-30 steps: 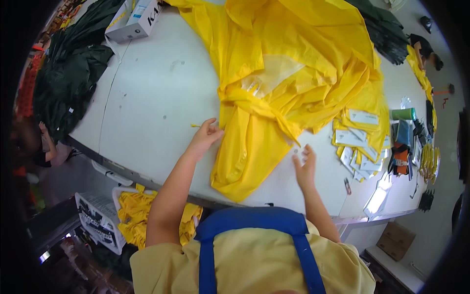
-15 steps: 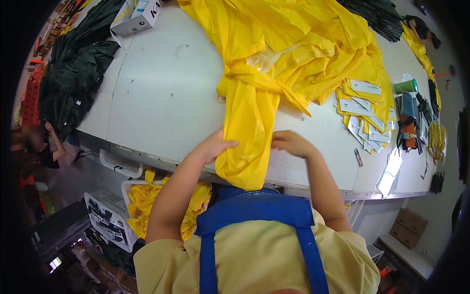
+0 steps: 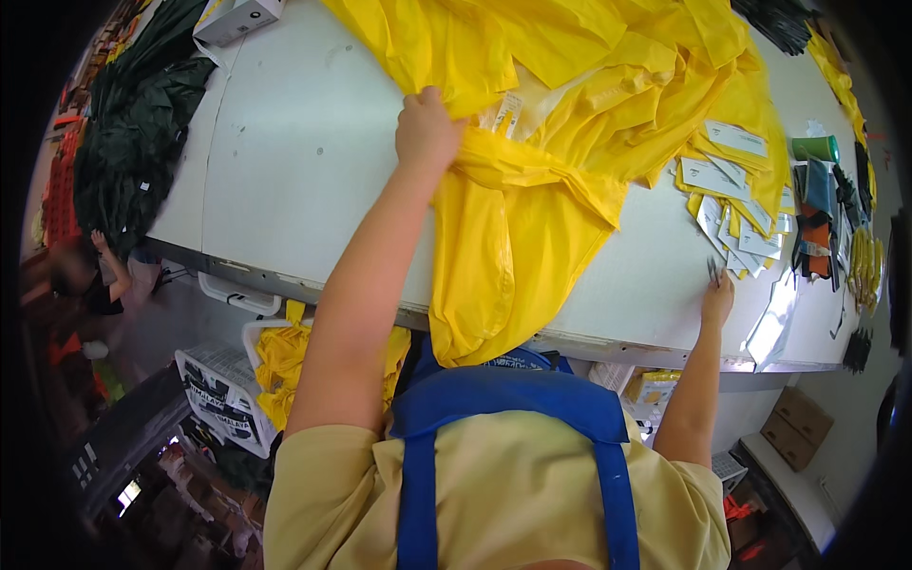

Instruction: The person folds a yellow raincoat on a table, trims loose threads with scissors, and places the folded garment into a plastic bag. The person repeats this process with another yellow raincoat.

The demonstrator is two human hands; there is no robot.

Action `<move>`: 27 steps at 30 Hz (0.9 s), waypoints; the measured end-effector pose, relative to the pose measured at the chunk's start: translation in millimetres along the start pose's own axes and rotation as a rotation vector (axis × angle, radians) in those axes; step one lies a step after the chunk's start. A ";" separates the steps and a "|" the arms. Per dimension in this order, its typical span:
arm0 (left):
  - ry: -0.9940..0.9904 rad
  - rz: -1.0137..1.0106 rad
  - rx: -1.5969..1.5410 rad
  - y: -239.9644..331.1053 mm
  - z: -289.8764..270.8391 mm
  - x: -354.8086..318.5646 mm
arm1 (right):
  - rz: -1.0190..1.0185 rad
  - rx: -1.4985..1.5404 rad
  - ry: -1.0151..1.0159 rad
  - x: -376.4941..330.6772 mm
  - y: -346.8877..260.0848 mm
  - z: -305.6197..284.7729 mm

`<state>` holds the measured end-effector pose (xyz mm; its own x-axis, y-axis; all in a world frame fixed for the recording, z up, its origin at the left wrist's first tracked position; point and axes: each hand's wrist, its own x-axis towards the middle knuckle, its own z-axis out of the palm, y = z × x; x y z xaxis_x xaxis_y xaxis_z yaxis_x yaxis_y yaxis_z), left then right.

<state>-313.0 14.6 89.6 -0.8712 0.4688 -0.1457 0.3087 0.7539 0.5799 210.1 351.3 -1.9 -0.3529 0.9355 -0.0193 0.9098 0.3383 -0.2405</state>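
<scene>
A large yellow garment (image 3: 484, 247) of thin, shiny fabric is spread over the worktable, one end draping past the front edge toward me. My left hand (image 3: 427, 128) is closed on its fabric, beside a small white label (image 3: 508, 112). Out to the right, my right hand (image 3: 719, 296) is closed around small thread snips (image 3: 713, 269), whose blades point away from me. Just beyond the snips lies a loose pile of flat yellow pieces with white printed cards (image 3: 714, 179).
The pale worktable (image 3: 294, 171) carries dark green garments (image 3: 142, 142) at left and a white box (image 3: 233, 19). At right stand a green spool (image 3: 815, 148) and hanging tools. Below the edge, a white basket holds yellow fabric (image 3: 280, 366). Another person (image 3: 90, 280) is at far left.
My left hand has moved from the garment's near end up to the label. My right hand has reached right and picked up the snips from the table. The near end has spread wider.
</scene>
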 end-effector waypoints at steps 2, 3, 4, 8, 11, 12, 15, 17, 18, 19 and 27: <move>-0.222 -0.273 -0.588 -37.7 -2.3 24.5 | 0.056 -0.089 0.032 -2.2 -16.8 -8.3; -0.101 -0.369 -0.965 -46.7 3.8 23.3 | 0.084 -0.150 0.007 -2.1 -15.4 -10.4; 0.029 -0.463 -1.339 -50.9 6.9 13.6 | 0.116 -0.214 -0.020 -5.2 -11.9 -12.2; 0.130 -0.824 -1.723 -41.3 -4.9 -14.8 | 0.477 0.619 -0.012 -12.9 -1.2 -17.3; -0.030 -0.568 -1.509 -52.3 6.1 -20.7 | 0.421 1.623 -0.152 -21.8 -102.8 -38.7; 0.216 -0.477 -1.074 -51.0 5.9 -21.1 | 0.337 1.862 -0.263 -22.6 -136.9 -42.2; 0.810 0.192 -0.101 -28.0 -10.9 -20.0 | 0.314 2.006 -0.614 -18.1 -225.2 -33.4; 0.379 0.382 -0.150 -9.5 -8.8 -3.8 | 0.293 2.123 -0.822 -15.0 -278.1 -20.2; 0.156 0.468 -0.171 -3.9 -4.8 3.6 | 0.286 2.171 -0.914 -12.7 -305.0 -17.6; 0.053 0.392 -0.016 -1.4 1.8 13.3 | 0.302 2.190 -0.989 -10.8 -331.9 -18.9; -0.280 -0.009 -0.338 -0.5 -2.3 29.9 | 0.258 2.154 -1.264 14.3 -426.9 1.2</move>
<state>-340.1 27.1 86.8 -0.7219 0.6046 -0.3367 0.1189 0.5877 0.8003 -183.5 220.1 99.3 -0.9393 0.1987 -0.2797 -0.1111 -0.9475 -0.3000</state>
